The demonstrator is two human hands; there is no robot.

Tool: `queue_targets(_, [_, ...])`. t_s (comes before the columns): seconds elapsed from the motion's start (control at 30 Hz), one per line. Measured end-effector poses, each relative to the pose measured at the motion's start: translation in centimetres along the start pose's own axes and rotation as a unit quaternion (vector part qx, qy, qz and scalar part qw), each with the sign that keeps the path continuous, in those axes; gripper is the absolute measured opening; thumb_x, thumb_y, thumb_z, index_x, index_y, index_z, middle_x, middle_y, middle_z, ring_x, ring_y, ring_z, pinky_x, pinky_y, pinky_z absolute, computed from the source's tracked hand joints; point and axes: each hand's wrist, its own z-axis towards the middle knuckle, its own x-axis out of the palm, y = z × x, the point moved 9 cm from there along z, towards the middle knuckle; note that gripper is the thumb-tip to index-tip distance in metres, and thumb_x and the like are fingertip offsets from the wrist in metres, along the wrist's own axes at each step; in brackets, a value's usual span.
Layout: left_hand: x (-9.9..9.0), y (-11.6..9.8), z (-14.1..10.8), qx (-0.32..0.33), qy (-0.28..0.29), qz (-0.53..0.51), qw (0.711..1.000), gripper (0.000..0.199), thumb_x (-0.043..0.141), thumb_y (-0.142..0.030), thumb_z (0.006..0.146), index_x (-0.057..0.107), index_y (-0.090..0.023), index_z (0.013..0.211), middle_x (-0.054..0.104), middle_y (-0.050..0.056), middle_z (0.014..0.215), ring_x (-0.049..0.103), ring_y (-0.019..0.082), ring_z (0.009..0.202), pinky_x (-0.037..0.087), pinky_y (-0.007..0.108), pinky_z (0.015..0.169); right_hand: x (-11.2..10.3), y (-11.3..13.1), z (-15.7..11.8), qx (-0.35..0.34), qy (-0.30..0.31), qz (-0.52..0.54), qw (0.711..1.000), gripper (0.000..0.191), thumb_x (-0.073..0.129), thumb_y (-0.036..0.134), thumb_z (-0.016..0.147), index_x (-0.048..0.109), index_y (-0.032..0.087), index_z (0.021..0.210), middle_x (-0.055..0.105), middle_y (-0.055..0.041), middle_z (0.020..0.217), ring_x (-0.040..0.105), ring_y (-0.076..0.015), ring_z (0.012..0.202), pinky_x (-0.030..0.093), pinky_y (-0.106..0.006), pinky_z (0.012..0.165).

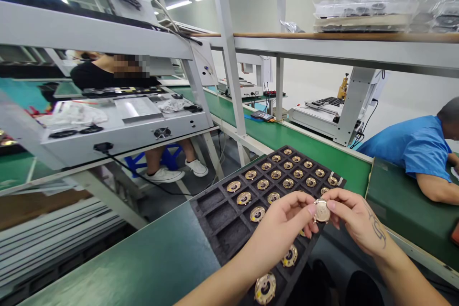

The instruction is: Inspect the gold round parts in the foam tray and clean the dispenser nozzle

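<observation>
Between my two hands a round gold watch case is held up, its pale flat side facing me. My left hand pinches its left edge with thumb and fingertips. On the opposite edge, my right hand grips it the same way. Below them lies a black foam tray divided into square pockets. Many pockets hold gold watch cases with dark centres, and several pockets at its left end hold nothing. My left forearm and hand cover part of the tray.
The tray rests on a green bench. A grey machine stands at left, with a person behind it. Another person in a blue shirt leans on a table at right. A grey post and a shelf rise ahead.
</observation>
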Motion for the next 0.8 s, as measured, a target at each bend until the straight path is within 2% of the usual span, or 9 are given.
queue_targets(0.13, [0.0, -0.1, -0.2, -0.003, -0.001, 0.003, 1.0, 0.035, 0.082, -0.047, 0.09, 0.069, -0.015, 0.095, 0.071, 0.004, 0.075, 0.063, 0.016, 0.07, 0.051, 0.028, 0.071, 0.4, 0.2, 0.0, 0.007, 0.016, -0.011, 1.0, 0.033, 0.07, 0.05, 0.101, 0.078, 0.018, 0.105, 0.065, -0.0014, 0.079, 0.051, -0.0135, 0.066, 0.041, -0.027, 0.061])
queue_targets(0.37, [-0.2, 0.1, -0.2, -0.015, -0.023, -0.09, 0.996, 0.035, 0.085, -0.043, 0.087, 0.065, -0.016, 0.094, 0.073, 0.006, 0.085, 0.068, 0.018, 0.077, 0.055, 0.031, 0.076, 0.3, -0.4, -0.4, -0.023, -0.002, 0.063, 0.998, 0.037, 0.056, 0.05, 0.109, 0.075, 0.024, 0.127, 0.07, -0.0036, 0.091, 0.061, -0.0171, 0.078, 0.049, -0.029, 0.07])
queue_targets(0.47, [-0.2, -0.2, -0.3, -0.006, -0.024, -0.089, 0.996, 0.035, 0.085, -0.044, 0.088, 0.064, -0.016, 0.095, 0.075, 0.007, 0.089, 0.07, 0.019, 0.08, 0.056, 0.032, 0.077, 0.5, -0.2, -0.7, -0.031, -0.001, 0.046, 0.998, 0.032, 0.06, 0.048, 0.108, 0.074, 0.025, 0.126, 0.07, -0.0024, 0.092, 0.062, -0.0159, 0.079, 0.049, -0.027, 0.07])
queue_targets(0.63, [0.0, -0.7, -0.7, 0.007, -0.022, -0.054, 0.998, 0.036, 0.085, -0.045, 0.089, 0.064, -0.016, 0.097, 0.077, 0.007, 0.084, 0.071, 0.019, 0.078, 0.057, 0.032, 0.079, 0.3, 0.5, -1.0, -0.019, -0.031, -0.013, 0.999, 0.032, 0.069, 0.052, 0.102, 0.075, 0.023, 0.115, 0.072, -0.0029, 0.098, 0.062, -0.0136, 0.076, 0.05, -0.026, 0.071])
queue_targets(0.8, [0.5, -1.1, -1.0, 0.004, -0.006, -0.055, 0.998, 0.04, 0.087, -0.048, 0.086, 0.064, -0.017, 0.095, 0.078, 0.008, 0.084, 0.07, 0.019, 0.076, 0.057, 0.032, 0.078, 0.5, 1.2, -1.3, -0.021, -0.037, -0.011, 0.999, 0.034, 0.071, 0.054, 0.1, 0.075, 0.021, 0.108, 0.072, -0.0039, 0.097, 0.063, -0.0143, 0.074, 0.051, -0.026, 0.069])
